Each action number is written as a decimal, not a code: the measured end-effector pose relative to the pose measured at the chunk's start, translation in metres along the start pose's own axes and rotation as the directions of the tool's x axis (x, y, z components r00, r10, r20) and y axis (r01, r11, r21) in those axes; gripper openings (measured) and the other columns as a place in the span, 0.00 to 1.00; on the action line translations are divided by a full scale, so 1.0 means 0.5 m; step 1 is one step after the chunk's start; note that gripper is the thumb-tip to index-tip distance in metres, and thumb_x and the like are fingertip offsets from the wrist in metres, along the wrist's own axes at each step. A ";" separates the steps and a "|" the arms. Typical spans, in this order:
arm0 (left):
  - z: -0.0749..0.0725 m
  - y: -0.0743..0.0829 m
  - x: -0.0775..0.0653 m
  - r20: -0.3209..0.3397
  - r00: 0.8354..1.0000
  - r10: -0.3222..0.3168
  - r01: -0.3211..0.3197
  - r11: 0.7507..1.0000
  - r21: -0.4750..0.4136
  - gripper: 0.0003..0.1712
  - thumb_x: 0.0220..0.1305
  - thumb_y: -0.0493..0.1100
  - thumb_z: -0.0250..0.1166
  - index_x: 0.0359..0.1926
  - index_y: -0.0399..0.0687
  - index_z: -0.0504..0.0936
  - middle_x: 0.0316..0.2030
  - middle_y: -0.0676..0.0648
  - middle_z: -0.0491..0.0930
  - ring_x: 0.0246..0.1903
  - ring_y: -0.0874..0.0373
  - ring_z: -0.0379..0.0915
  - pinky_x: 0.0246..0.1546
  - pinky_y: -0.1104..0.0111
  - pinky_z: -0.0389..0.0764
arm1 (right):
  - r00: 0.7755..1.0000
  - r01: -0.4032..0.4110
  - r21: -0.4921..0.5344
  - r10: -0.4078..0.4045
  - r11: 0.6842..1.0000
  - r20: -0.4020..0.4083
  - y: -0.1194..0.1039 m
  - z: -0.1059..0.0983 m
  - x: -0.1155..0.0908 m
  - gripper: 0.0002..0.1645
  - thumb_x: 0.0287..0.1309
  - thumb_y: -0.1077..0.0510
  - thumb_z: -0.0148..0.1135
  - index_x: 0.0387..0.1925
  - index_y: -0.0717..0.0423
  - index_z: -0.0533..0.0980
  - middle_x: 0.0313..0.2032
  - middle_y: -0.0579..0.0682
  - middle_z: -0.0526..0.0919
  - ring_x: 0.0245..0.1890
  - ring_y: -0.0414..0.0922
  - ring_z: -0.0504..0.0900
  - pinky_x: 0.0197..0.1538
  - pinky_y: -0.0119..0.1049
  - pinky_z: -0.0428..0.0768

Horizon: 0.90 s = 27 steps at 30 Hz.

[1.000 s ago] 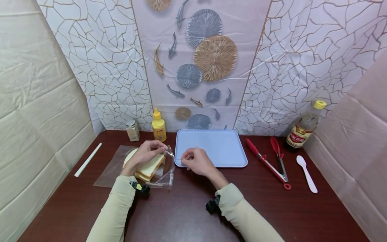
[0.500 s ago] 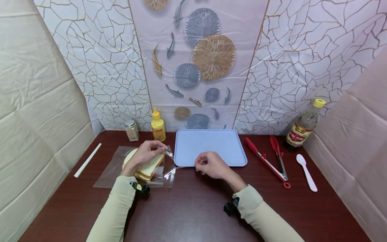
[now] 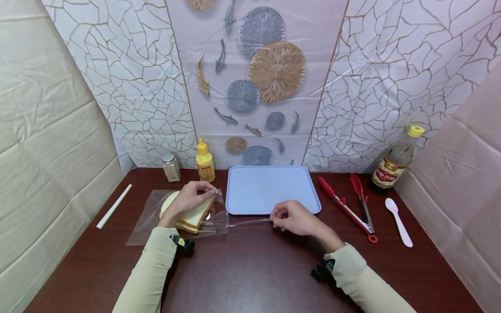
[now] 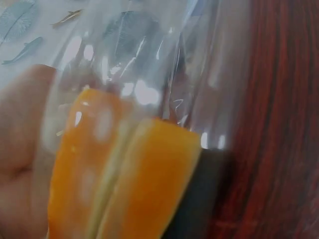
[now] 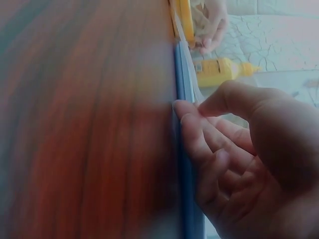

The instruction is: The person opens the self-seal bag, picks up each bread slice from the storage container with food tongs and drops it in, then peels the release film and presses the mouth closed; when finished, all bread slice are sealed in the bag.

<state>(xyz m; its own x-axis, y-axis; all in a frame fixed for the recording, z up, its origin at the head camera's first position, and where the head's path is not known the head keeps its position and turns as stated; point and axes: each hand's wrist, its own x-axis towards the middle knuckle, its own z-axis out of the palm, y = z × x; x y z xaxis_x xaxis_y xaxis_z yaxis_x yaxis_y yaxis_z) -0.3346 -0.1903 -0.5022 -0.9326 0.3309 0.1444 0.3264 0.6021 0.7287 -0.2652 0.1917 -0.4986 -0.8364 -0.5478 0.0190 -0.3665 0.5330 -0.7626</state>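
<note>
Two slices of bread [image 3: 193, 216] lie stacked inside a clear plastic bag [image 3: 146, 217] on the table's left half; their orange-brown crusts show through the film in the left wrist view. Reaching over the bread, my left hand [image 3: 190, 198] pinches the bag's upper right corner between thumb and fingers. My right hand [image 3: 296, 218] is in front of the blue tray and pinches the end of a thin clear plastic strip [image 3: 250, 222]. That strip runs taut leftward to the bag's right edge. In the right wrist view, thumb and forefinger meet on the strip.
A light blue tray [image 3: 270, 187] lies at the back middle. Behind the bread stand a yellow squeeze bottle [image 3: 205, 164] and a spice jar [image 3: 171, 168]. A white stick [image 3: 114, 206] lies left; red tongs [image 3: 348, 211], a white spoon [image 3: 399, 224] and a sauce bottle [image 3: 391, 163] are right.
My right hand has moved right and slightly toward me, drawing the clear strip out longer from the bag. The bag's near right edge has shifted a little. The left hand has stayed in place.
</note>
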 end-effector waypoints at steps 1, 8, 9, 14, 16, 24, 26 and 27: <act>0.000 0.000 0.000 0.001 1.000 0.002 -0.002 1.000 0.003 0.08 0.77 0.45 0.68 0.49 0.53 0.93 0.49 0.50 0.93 0.50 0.56 0.85 0.53 0.63 0.78 | 1.000 0.000 -0.003 0.000 1.000 0.005 0.002 -0.004 -0.005 0.03 0.71 0.64 0.68 0.39 0.59 0.86 0.30 0.51 0.91 0.26 0.42 0.84 0.30 0.34 0.84; -0.001 0.000 -0.001 -0.001 1.000 -0.006 0.006 1.000 -0.007 0.08 0.77 0.45 0.68 0.49 0.53 0.93 0.49 0.49 0.93 0.47 0.58 0.84 0.51 0.64 0.78 | 0.999 -0.004 -0.024 0.005 1.000 0.038 0.017 -0.027 -0.037 0.03 0.72 0.63 0.68 0.39 0.58 0.86 0.30 0.48 0.91 0.26 0.41 0.85 0.30 0.34 0.85; -0.001 0.000 -0.001 -0.005 1.000 -0.007 0.007 1.000 -0.008 0.08 0.77 0.45 0.68 0.49 0.53 0.93 0.49 0.49 0.93 0.47 0.58 0.84 0.51 0.64 0.78 | 0.999 -0.002 -0.026 0.003 1.000 0.041 0.021 -0.029 -0.041 0.03 0.72 0.63 0.68 0.39 0.57 0.86 0.30 0.48 0.91 0.27 0.41 0.85 0.30 0.35 0.85; 0.000 0.001 -0.001 -0.013 1.000 -0.007 0.007 1.000 0.000 0.08 0.77 0.45 0.68 0.48 0.53 0.93 0.48 0.50 0.93 0.45 0.60 0.84 0.49 0.66 0.77 | 0.999 -0.018 -0.029 0.019 0.999 0.038 0.037 -0.044 -0.065 0.02 0.71 0.63 0.68 0.39 0.57 0.86 0.30 0.48 0.91 0.28 0.43 0.86 0.31 0.35 0.85; 0.000 0.001 -0.001 -0.017 1.000 -0.003 0.003 1.000 0.002 0.08 0.76 0.45 0.69 0.48 0.53 0.93 0.47 0.50 0.93 0.45 0.60 0.84 0.49 0.66 0.77 | 0.999 -0.029 -0.029 0.030 0.999 0.030 0.044 -0.051 -0.075 0.03 0.71 0.63 0.68 0.39 0.57 0.86 0.30 0.48 0.90 0.28 0.43 0.86 0.32 0.34 0.85; 0.002 0.000 0.000 -0.030 1.000 -0.005 0.006 1.000 0.004 0.08 0.77 0.46 0.69 0.48 0.53 0.93 0.46 0.51 0.93 0.45 0.59 0.84 0.50 0.66 0.78 | 0.999 -0.048 -0.068 0.047 0.997 -0.019 0.070 -0.086 -0.117 0.03 0.71 0.64 0.68 0.40 0.58 0.86 0.30 0.47 0.90 0.28 0.42 0.86 0.33 0.33 0.86; 0.002 -0.001 0.000 -0.044 0.999 -0.012 0.012 1.000 -0.004 0.08 0.77 0.47 0.69 0.48 0.52 0.93 0.46 0.50 0.93 0.45 0.59 0.84 0.50 0.66 0.78 | 0.999 -0.051 -0.067 0.050 0.996 -0.019 0.073 -0.095 -0.124 0.04 0.71 0.65 0.68 0.42 0.57 0.87 0.30 0.48 0.91 0.28 0.42 0.87 0.34 0.33 0.86; 0.002 -0.001 -0.001 -0.050 0.999 -0.017 0.016 1.000 -0.014 0.08 0.77 0.47 0.69 0.48 0.52 0.93 0.45 0.50 0.93 0.44 0.59 0.84 0.50 0.65 0.78 | 0.998 -0.054 -0.066 0.053 0.996 -0.016 0.074 -0.099 -0.127 0.06 0.71 0.66 0.67 0.43 0.57 0.88 0.31 0.48 0.91 0.29 0.43 0.87 0.34 0.33 0.86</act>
<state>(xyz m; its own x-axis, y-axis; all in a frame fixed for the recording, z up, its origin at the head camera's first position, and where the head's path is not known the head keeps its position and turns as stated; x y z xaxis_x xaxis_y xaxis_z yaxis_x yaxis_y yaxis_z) -0.3342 -0.1902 -0.5034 -0.9445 0.2836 0.1656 0.3091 0.5973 0.7401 -0.2457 0.2780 -0.4960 -0.8610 -0.5086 -0.0107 -0.3471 0.6027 -0.7185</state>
